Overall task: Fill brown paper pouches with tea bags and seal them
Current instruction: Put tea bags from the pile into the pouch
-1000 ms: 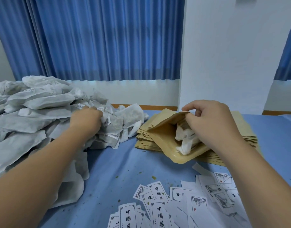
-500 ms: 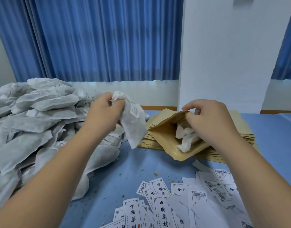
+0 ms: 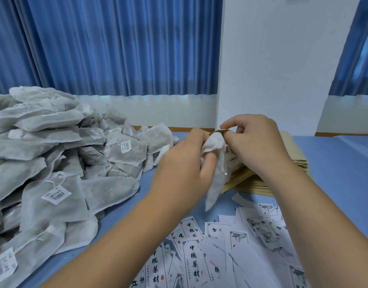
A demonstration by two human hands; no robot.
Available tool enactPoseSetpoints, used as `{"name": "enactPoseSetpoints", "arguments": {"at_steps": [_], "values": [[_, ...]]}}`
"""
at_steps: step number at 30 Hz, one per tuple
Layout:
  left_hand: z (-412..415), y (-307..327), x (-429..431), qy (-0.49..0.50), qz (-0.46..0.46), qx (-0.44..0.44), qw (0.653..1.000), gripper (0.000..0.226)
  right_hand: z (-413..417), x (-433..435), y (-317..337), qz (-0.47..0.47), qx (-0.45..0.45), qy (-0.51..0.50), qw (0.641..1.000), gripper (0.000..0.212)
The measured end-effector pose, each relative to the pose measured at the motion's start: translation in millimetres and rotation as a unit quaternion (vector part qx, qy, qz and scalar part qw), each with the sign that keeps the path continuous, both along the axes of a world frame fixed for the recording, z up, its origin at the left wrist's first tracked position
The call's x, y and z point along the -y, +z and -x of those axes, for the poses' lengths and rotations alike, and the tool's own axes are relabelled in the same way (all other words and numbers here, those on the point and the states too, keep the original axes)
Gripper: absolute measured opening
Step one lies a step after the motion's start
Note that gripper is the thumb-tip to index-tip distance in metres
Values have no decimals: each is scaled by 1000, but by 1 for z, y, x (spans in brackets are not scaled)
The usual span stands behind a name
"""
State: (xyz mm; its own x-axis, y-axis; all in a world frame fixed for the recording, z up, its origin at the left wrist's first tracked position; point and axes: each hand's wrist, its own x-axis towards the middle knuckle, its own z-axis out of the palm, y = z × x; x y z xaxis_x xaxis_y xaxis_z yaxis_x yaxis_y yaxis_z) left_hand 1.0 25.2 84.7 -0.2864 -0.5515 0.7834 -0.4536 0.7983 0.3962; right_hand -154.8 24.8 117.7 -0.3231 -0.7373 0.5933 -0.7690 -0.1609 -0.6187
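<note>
My left hand [image 3: 185,163] grips a white tea bag [image 3: 215,165] at the mouth of a brown paper pouch [image 3: 233,181]. Its lower end hangs down over the pouch's front. My right hand [image 3: 253,144] pinches the pouch's top edge and holds the mouth apart. Both hands hide most of the pouch, which lies on a stack of flat brown pouches [image 3: 299,161]. A big heap of white tea bags [image 3: 54,163] with small barcode tags covers the left of the blue table [image 3: 334,183].
Several white printed labels [image 3: 220,246] with black characters lie scattered at the near edge of the table. A white pillar [image 3: 272,69] and blue curtains [image 3: 116,48] stand behind the table.
My left hand took a tea bag from the heap and carried it right to the pouch mouth. My right hand kept its hold on the pouch.
</note>
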Motion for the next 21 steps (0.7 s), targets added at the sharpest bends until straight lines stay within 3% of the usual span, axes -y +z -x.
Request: {"name": "enactPoseSetpoints", "arguments": {"at_steps": [3, 5, 8, 10, 11, 15, 21], "values": [[6, -8, 4, 14, -77, -30, 996, 8, -2, 1, 0, 7, -6, 3, 1000, 25], [6, -5, 8, -5, -194, -98, 976, 10, -3, 1, -1, 10, -9, 7, 1000, 25], [4, 5, 14, -86, -372, -222, 897, 13, -3, 3, -1, 9, -11, 3, 1000, 25], [5, 9, 14, -120, -414, -282, 857, 10, -3, 3, 0, 7, -7, 0, 1000, 24], [6, 8, 13, -129, -404, -296, 856, 6, -3, 2, 0, 7, -5, -1, 1000, 24], [9, -4, 15, -86, -307, -234, 918, 8, -5, 1, 1, 8, -11, 1, 1000, 24], [12, -5, 8, -138, -274, -126, 944, 25, -8, 1, 3, 12, -14, 13, 1000, 24]]}}
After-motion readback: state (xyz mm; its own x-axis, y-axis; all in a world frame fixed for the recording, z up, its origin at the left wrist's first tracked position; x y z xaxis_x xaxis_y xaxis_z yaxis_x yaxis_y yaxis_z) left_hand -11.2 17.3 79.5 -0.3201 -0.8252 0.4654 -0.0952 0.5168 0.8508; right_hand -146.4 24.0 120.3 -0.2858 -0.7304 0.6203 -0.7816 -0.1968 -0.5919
